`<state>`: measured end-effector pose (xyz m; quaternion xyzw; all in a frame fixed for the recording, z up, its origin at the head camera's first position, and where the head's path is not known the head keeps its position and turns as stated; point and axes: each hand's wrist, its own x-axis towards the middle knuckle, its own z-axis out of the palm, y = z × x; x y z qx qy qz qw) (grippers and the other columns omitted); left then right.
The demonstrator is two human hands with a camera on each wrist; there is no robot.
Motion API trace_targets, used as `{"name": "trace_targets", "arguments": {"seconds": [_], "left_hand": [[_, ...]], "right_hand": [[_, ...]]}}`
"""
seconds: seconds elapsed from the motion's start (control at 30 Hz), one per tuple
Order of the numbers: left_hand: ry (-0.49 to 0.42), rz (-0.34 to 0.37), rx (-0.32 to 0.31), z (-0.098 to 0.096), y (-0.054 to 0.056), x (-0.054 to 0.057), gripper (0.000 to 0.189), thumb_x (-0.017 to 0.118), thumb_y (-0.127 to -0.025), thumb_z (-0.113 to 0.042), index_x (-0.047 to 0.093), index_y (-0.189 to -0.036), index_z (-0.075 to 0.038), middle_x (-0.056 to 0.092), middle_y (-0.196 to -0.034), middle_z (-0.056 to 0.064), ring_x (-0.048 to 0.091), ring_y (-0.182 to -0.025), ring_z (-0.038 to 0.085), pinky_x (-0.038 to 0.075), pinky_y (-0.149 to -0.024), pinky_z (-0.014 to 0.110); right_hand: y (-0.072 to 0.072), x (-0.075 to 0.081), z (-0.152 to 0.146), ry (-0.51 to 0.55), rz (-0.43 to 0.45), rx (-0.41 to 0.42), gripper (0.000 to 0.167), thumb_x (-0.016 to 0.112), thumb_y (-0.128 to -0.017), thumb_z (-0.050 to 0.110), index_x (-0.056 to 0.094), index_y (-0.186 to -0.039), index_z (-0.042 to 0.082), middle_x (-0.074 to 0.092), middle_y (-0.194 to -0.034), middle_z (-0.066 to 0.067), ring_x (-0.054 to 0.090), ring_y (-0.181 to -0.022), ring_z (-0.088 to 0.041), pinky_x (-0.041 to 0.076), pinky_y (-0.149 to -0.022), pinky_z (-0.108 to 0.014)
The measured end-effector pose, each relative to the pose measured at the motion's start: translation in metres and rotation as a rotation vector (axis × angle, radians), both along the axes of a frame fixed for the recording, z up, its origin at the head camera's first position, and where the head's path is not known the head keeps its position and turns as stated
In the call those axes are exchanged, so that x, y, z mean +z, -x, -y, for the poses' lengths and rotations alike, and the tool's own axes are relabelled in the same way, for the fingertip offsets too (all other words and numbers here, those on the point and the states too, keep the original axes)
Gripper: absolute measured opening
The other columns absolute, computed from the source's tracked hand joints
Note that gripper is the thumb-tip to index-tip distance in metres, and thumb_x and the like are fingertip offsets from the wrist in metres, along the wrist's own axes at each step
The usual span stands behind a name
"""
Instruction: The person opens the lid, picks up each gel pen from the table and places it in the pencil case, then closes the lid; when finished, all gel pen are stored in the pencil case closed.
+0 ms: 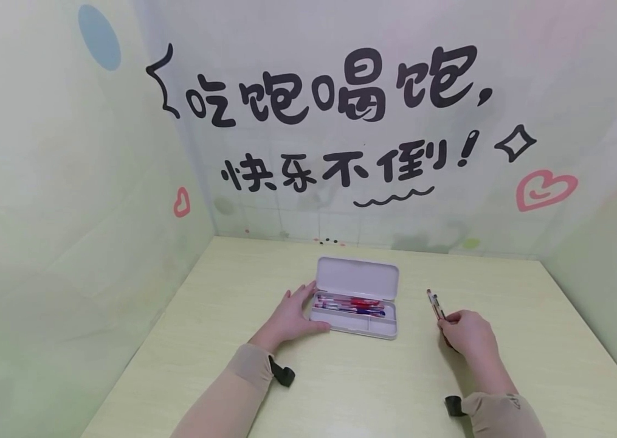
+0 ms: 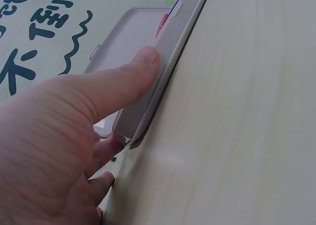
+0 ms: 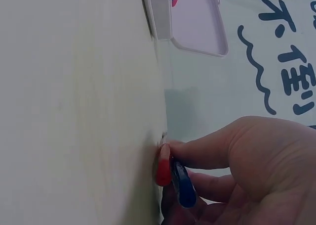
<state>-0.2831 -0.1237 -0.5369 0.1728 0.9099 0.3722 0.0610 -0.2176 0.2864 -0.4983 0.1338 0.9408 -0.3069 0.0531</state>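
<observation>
A pale lilac pencil case (image 1: pixel 357 277) lies on the table with its lid raised toward the back wall. Several red and blue-purple pens (image 1: pixel 360 306) lie in its long rear compartment. My left hand (image 1: pixel 293 315) grips the case's left end, the thumb (image 2: pixel 140 69) along the front wall and the fingers round the end and back. To the right of the case, my right hand (image 1: pixel 469 333) pinches a red pen (image 3: pixel 163 171) and a dark blue pen (image 3: pixel 184 188) side by side, close over the table. Their far ends point away from me.
The light wood-toned table (image 1: pixel 220 280) meets a printed backdrop (image 1: pixel 286 219) with dark lettering at the back. Side walls rise left and right. Black straps (image 1: pixel 284 372) hang at both wrists, below the beige sleeves (image 1: pixel 231 389).
</observation>
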Motion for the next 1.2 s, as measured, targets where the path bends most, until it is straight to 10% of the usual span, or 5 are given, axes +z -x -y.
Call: {"name": "trace_targets", "arguments": {"seconds": [0.43, 0.7, 1.2], "left_hand": [[-0.006, 0.003, 0.0, 0.0, 0.0, 0.0, 0.12, 0.096, -0.08, -0.055, 0.032, -0.175, -0.02, 0.043, -0.178, 0.005, 0.023, -0.172, 0.038, 0.004, -0.144, 0.058], [-0.005, 0.004, -0.004, 0.0, 0.0, 0.001, 0.12, 0.096, -0.079, -0.056, 0.033, -0.175, -0.02, 0.043, -0.178, 0.004, 0.023, -0.172, 0.037, 0.003, -0.144, 0.058], [-0.005, 0.01, 0.004, 0.0, 0.001, 0.0, 0.12, 0.096, -0.08, -0.055, 0.032, -0.175, -0.02, 0.041, -0.178, 0.008, 0.024, -0.172, 0.038, 0.005, -0.144, 0.06]], "right_hand": [[0.012, 0.008, 0.019, -0.051, -0.243, 0.034, 0.035, 0.062, -0.106, 0.019, 0.07, -0.13, -0.006, 0.072, -0.115, -0.027, 0.068, -0.092, -0.034, 0.051, -0.067, -0.036], [0.021, 0.005, 0.052, -0.11, -0.415, 0.138, 0.022, 0.068, -0.105, 0.012, 0.075, -0.122, 0.0, 0.071, -0.115, -0.025, 0.069, -0.098, -0.041, 0.06, -0.083, -0.057], [0.042, 0.006, 0.127, -0.271, -0.42, 0.386, 0.011, 0.076, -0.101, 0.013, 0.081, -0.111, 0.011, 0.073, -0.111, -0.013, 0.069, -0.103, -0.035, 0.062, -0.094, -0.058]]}}
